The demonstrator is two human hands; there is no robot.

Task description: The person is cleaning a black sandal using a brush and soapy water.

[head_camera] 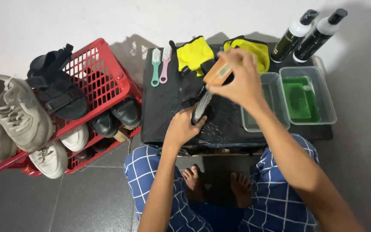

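Two tall spray bottles at the far right corner of the counter, against the white wall, leaning side by side and nearly touching. Left bottle: dark olive-green body, white shoulder, black cap, a dark label with small pale print too fine to make out. Right bottle: black body, white shoulder, black cap, a dark label with a pale band near the base. Both just behind two clear plastic tubs. No signs or screens in view. No other packaging or labels visible.
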